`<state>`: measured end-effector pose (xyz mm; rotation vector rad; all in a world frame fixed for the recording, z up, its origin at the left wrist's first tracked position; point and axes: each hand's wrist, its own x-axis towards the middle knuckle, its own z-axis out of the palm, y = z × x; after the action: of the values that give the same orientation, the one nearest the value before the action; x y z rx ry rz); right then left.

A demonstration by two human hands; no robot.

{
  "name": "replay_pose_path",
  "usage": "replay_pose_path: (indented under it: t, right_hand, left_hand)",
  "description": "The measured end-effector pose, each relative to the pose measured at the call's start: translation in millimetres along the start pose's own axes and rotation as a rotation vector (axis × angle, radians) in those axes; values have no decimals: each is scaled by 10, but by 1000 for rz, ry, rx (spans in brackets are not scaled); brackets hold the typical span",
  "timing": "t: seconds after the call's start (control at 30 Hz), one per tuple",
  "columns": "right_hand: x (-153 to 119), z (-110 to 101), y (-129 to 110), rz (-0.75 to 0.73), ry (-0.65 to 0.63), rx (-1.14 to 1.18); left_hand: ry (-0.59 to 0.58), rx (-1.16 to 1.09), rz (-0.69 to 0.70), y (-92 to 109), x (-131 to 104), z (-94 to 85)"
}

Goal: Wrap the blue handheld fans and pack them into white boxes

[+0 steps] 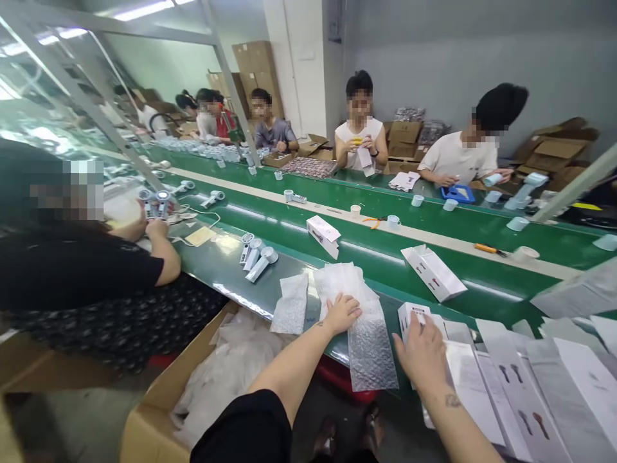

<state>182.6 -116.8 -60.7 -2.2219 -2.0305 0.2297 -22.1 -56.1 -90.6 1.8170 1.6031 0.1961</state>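
My left hand (343, 313) lies on a small pile of clear bubble-wrap bags (371, 347) at the near edge of the bench, fingers spread. Another bubble-wrap bag (290, 303) is just left of that pile. Over the end of a white carton (412, 313) rests my right hand (424, 350), its fingers stretched out and its thumb apart. Beside it on the right, several white printed cartons (518, 379) lean in a row, some with flaps up. Several pale blue handheld fans (260, 257) lie farther left on the bench.
A green conveyor belt (357, 231) runs across, carrying white boxes (434, 273) and a fan (295, 197). Orange-handled pliers (375, 222) lie on the pale centre strip. A co-worker (87, 257) sits close on my left; others sit opposite. Below stands an open cardboard box (149, 411) of wrapping.
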Motion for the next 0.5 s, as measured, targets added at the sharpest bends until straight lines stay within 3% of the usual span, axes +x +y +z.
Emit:
replay_pose_path:
  t: [0.07, 0.13, 0.2, 0.37, 0.5]
  right_hand:
    - [60, 48, -168, -82, -160, 212]
    - [152, 100, -300, -67, -338, 387]
    - [267, 137, -333, -33, -432, 467]
    - [687, 135, -255, -24, -427, 651]
    - [1118, 231, -666, -109, -442, 913]
  left_hand:
    - [3, -63, -12, 42, -8, -25]
    - [21, -138, -10, 47, -7, -60]
    - [68, -231, -9, 2, 2, -93]
    - [325, -481, -134, -226, 43, -84]
    - [484, -558, -226, -364, 44, -66]
